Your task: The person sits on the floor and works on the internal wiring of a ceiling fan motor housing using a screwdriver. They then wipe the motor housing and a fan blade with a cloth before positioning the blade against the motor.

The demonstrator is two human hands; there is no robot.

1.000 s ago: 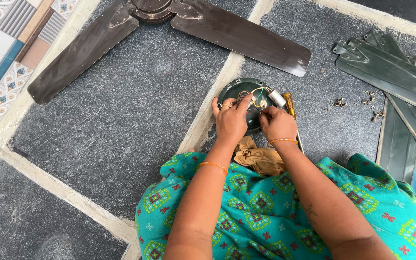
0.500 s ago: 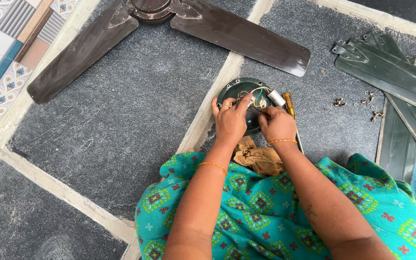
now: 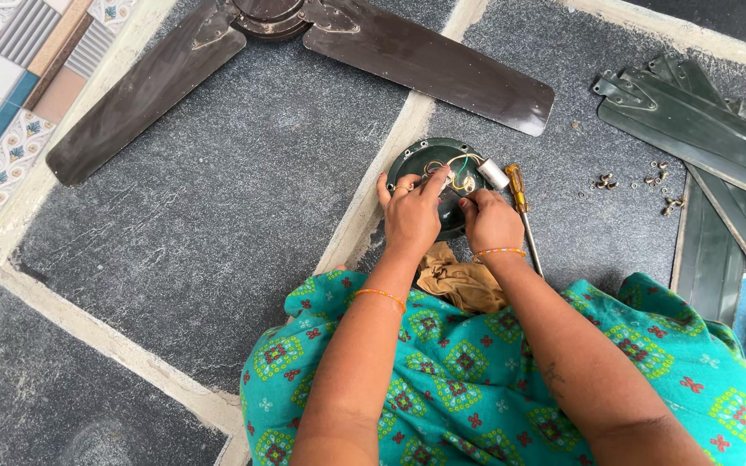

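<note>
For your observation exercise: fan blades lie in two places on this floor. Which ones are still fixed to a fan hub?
The two brown blades at the top, joined to the brown hub. The dark green blades at right lie loose, stacked.

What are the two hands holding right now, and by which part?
Both hands work at the round dark green fan housing. The left hand and right hand pinch its coloured wires near the middle; the exact grip is hidden.

Dark stone floor (image 3: 218, 224) carries fan blades (image 3: 701, 129), screws (image 3: 641, 183), screwdriver (image 3: 521, 207), motor housing (image 3: 429, 160).
</note>
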